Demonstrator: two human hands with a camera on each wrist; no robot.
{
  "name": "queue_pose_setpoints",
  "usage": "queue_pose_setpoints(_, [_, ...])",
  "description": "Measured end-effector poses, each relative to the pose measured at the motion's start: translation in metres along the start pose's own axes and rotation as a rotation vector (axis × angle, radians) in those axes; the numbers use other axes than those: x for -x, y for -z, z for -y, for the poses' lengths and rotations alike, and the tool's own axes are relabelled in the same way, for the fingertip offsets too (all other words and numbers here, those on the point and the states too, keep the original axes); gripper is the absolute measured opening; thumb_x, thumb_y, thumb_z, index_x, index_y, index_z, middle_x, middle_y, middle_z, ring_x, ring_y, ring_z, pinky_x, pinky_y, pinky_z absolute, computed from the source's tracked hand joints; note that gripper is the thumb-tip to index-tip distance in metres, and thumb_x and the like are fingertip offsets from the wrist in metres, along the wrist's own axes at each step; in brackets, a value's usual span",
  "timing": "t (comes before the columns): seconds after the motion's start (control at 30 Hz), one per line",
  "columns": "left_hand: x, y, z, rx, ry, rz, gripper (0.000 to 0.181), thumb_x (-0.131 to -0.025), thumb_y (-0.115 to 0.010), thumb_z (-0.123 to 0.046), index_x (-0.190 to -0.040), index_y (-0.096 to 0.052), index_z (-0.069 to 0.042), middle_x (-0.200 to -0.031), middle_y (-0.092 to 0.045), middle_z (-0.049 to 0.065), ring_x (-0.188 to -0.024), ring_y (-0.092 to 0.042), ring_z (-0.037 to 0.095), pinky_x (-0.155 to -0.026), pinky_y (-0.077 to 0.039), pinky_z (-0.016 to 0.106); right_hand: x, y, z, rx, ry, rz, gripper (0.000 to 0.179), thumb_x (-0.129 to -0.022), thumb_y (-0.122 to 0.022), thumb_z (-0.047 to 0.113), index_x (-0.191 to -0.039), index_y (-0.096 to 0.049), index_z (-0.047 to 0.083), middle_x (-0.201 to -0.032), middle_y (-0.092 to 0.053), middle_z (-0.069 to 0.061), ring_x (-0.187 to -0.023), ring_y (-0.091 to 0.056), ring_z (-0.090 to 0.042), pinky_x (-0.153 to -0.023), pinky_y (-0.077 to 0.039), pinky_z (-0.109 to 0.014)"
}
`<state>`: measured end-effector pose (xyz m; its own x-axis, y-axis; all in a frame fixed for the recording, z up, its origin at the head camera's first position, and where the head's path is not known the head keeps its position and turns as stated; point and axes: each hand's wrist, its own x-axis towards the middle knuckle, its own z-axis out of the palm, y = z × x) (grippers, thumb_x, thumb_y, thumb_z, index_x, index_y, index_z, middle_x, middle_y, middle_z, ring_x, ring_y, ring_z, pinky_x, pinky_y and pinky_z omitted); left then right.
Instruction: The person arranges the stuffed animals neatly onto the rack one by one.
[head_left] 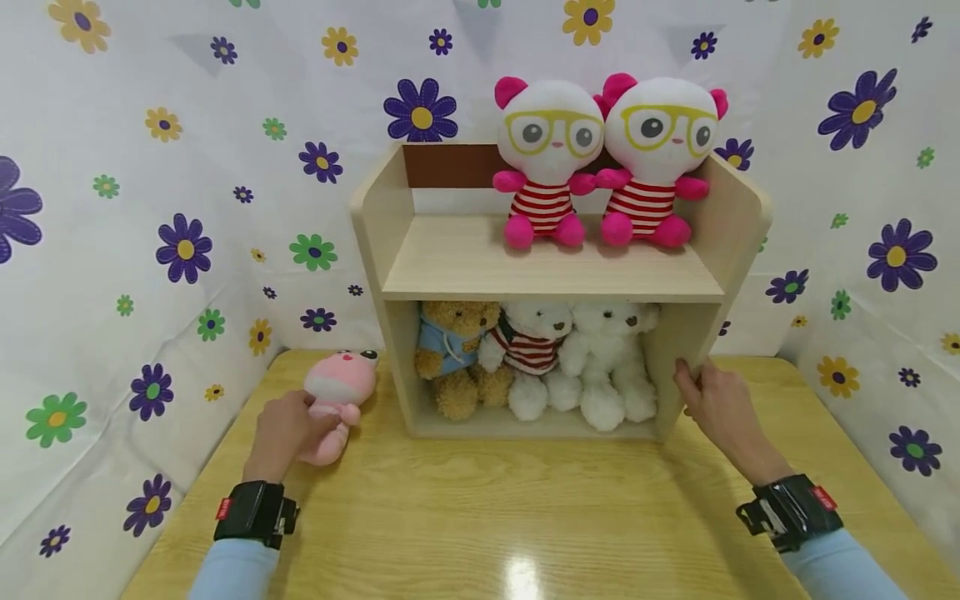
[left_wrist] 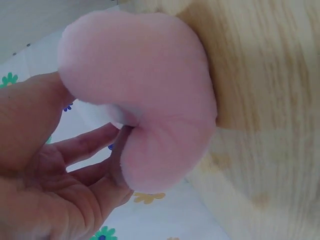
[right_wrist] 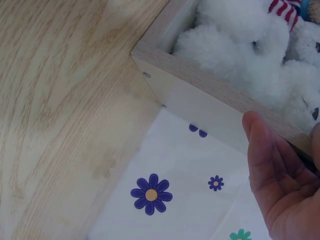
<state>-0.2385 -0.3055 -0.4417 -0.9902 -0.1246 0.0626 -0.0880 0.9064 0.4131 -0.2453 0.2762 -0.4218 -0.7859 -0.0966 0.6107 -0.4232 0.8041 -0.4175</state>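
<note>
At the table's left, my left hand (head_left: 283, 431) grips a pink plush toy (head_left: 341, 379) round its body. The toy lies tilted, head toward the back wall; its two rounded pink feet (left_wrist: 165, 85) fill the left wrist view. My right hand (head_left: 718, 406) holds the front edge of the wooden shelf's right side panel (head_left: 686, 333), thumb inside and fingers outside. On the lower level sit a brown teddy bear in a blue hoodie (head_left: 453, 350), a white bear in a striped sweater (head_left: 534, 354) and a plain white bear (head_left: 611, 367).
Two panda plush toys with yellow glasses, one left (head_left: 551, 133) and one right (head_left: 652, 142), sit on the upper shelf board (head_left: 450, 262). The wooden table (head_left: 465, 517) extends in front. A white cloth with printed flowers (head_left: 240, 150) hangs behind and at both sides.
</note>
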Motion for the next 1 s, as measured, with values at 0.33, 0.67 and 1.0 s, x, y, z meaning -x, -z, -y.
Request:
queue_pose_setpoints(0.33, [0.011,0.009,0.01,0.222,0.126,-0.148,0.066,-0.09,-0.073,-0.047,-0.127,-0.061,0.007,-0.119,-0.069,0.029,-0.102,-0.065,0.041,-0.075,-0.052,0.043,0.005,0.002,0.003,0.006,-0.05,0.032,0.029,-0.104,-0.052,0.013,-0.08,-0.059,-0.002,-0.056,-0.062,-0.012,-0.044,-0.063,-0.021,-0.038,-0.039,-0.017])
queue_pose_setpoints(0.67, [0.031,0.051,-0.043,0.639,0.048,-0.748,0.049,-0.086,-0.082,-0.037,-0.126,-0.073,-0.01,-0.115,-0.076,0.015,-0.088,-0.067,-0.004,-0.073,-0.049,0.004,0.004,0.009,0.006,0.024,-0.051,0.074,0.031,-0.106,-0.05,0.016,-0.082,-0.059,-0.002,-0.057,-0.063,-0.01,-0.042,-0.059,-0.008,-0.037,-0.039,-0.018])
queue_pose_setpoints(1.0, [0.059,0.104,-0.154,0.936,-0.449,-0.917,0.043,-0.079,-0.085,-0.004,-0.12,-0.073,-0.002,-0.104,-0.076,-0.003,-0.089,-0.073,0.01,-0.074,-0.056,0.015,0.008,0.011,0.01,0.007,-0.036,0.073,0.028,-0.104,-0.053,0.013,-0.081,-0.059,0.0,-0.055,-0.061,-0.007,-0.041,-0.058,-0.006,-0.038,-0.041,-0.016])
